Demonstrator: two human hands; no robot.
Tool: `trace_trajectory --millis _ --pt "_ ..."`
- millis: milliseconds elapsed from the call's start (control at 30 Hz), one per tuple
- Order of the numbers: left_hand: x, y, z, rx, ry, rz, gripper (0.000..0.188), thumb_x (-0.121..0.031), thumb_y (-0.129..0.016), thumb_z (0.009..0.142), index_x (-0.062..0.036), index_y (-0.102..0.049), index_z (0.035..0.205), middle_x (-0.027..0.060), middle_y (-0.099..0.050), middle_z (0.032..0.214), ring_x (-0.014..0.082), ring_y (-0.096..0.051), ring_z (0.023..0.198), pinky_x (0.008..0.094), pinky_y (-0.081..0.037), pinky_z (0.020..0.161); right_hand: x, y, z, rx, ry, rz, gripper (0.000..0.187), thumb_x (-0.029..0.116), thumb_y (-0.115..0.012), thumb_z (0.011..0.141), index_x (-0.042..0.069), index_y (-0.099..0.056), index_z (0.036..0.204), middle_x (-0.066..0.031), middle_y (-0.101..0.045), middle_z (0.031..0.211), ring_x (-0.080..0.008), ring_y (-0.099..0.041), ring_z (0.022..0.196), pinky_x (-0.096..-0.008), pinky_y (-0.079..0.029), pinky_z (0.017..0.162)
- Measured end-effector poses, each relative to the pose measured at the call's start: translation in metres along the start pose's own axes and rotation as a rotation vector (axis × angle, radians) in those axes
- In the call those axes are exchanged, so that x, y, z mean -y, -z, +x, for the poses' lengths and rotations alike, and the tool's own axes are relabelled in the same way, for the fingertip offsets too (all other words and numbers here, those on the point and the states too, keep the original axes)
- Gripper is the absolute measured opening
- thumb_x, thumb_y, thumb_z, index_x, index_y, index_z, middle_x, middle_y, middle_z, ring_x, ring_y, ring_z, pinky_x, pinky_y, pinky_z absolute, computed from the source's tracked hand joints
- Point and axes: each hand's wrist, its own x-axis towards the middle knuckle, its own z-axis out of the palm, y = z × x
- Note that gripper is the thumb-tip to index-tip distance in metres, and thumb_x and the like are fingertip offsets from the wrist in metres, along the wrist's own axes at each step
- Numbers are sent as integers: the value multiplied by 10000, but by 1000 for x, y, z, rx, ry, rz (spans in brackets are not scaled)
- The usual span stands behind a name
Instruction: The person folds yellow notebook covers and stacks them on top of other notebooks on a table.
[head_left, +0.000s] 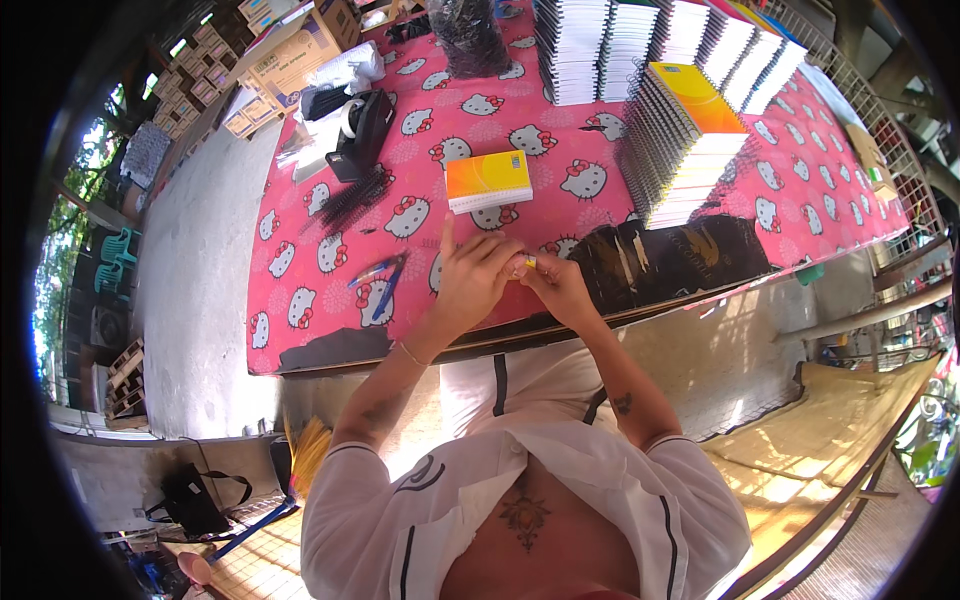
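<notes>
My left hand (476, 272) and my right hand (562, 292) meet over the near edge of the table. A small yellow piece (530, 262) shows between the pinched fingertips of my right hand. The thumb and nearer fingers of my left hand close together against it, and whatever they grip is hidden. One outer finger of that hand stretches toward the lower left corner of a small spiral notebook (489, 180). This notebook has a yellow and orange cover and lies flat just beyond my hands.
Blue pens (388, 287) lie left of my hands. Behind them are loose black spiral coils (355, 200) and a black tape dispenser (362, 135). A stack of spiral notebooks (680, 150) stands at right, with taller stacks (575, 55) behind. Bare dark patches (670, 262) break the pink tablecloth (415, 215).
</notes>
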Motion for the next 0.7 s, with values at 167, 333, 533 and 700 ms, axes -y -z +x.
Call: trace_trajectory --millis 167,333,533,700 --pt "-7 4 4 -62 61 -165 184 -241 -677 932 -138 -704 1083 14 -732 996 217 -686 1001 587 -194 1185 9 9 1 81 -77 -178 189 115 -697 942 -25 -692 1070 -64 -628 697 -57 -531 646 -252 -468 589" --pt "6 8 -1 48 37 -120 152 -225 -682 925 -146 -699 1053 19 -723 975 232 -685 941 598 -232 1155 32 27 6 32 -17 -56 204 109 -680 947 -33 -707 1090 -55 -679 738 -78 -626 702 -254 -523 654" --pt "3 7 1 0 8 -146 175 -190 -703 904 -85 -686 1043 67 -710 968 273 -670 922 499 -380 1048 53 54 34 292 -99 -64 119 53 -695 908 -20 -725 997 -30 -715 844 -67 -651 776 -245 -548 703" --pt "10 13 -4 85 -3 -115 190 -189 -708 889 -56 -671 1019 105 -686 933 314 -649 886 437 -463 852 53 53 42 376 38 -184 93 44 -740 853 -4 -683 909 -21 -672 776 -46 -627 746 -242 -524 657"
